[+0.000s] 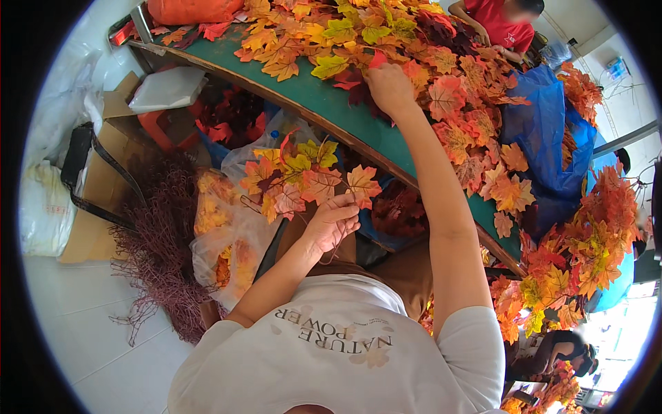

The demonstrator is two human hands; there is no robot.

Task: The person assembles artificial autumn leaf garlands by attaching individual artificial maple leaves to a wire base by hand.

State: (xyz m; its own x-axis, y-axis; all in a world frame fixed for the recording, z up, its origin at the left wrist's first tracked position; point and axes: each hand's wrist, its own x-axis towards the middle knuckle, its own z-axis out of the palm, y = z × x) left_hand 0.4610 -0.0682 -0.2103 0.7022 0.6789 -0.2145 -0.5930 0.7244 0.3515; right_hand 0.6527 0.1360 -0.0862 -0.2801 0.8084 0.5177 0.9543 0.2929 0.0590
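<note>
My left hand (336,222) is closed on the thin stem of an artificial maple leaf garland (303,183). Its orange, yellow and pink leaves spread above and left of the fingers, over my lap. Stretched out across the table, my right hand (392,91) has its fingers curled at a red artificial leaf (377,59) by the edge of the leaf pile. The fingertips are partly hidden there. A heap of loose artificial leaves (448,96) in orange, yellow and dark red covers much of the green tabletop (303,90).
Left of my legs lie a bundle of thin purple-brown stems (162,241) and a clear plastic bag (238,255) of leaves. A cardboard box (89,214) stands beyond. Blue plastic bag (545,131) and more garlands (586,255) are at right. A person in red (507,27) sits across.
</note>
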